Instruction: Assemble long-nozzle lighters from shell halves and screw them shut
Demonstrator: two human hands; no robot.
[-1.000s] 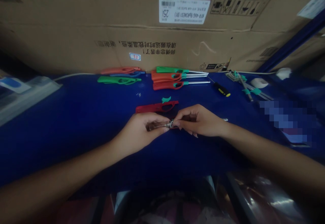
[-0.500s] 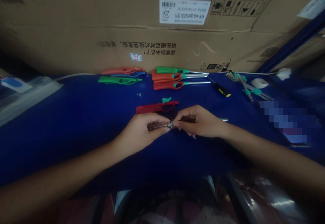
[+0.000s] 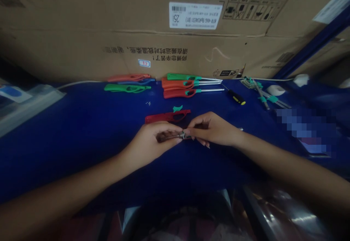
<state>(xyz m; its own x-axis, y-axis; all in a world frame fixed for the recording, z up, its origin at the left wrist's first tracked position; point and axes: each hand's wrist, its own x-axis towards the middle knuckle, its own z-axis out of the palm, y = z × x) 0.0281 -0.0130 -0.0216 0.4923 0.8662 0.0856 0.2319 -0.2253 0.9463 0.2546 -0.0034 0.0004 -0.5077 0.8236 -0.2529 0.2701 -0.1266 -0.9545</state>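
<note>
Both hands meet over the blue tabletop (image 3: 169, 171), pinching a small metallic lighter part (image 3: 181, 135) between them. My left hand (image 3: 155, 135) is closed on its left side, with a thin rod of it showing under the curled fingers. My right hand (image 3: 214, 128) pinches its right end with thumb and forefinger; the fingers partly cover it. Just behind the hands lies a red lighter casing (image 3: 164, 117), with a small teal trigger piece (image 3: 177, 108) beyond it. A bit of metal tube (image 3: 241, 129) pokes out behind my right wrist.
Several long-nosed lighters (image 3: 179, 93) lie along the cardboard box (image 3: 82, 44), with more casings (image 3: 125, 88) to their left. A black and yellow screwdriver (image 3: 236, 98) and metal tubes with teal parts (image 3: 261, 96) lie at right. A plastic bag (image 3: 35, 104) sits at far left.
The view has shifted slightly. My right fingers have moved a little closer over the metallic part; both hands keep their hold.
</note>
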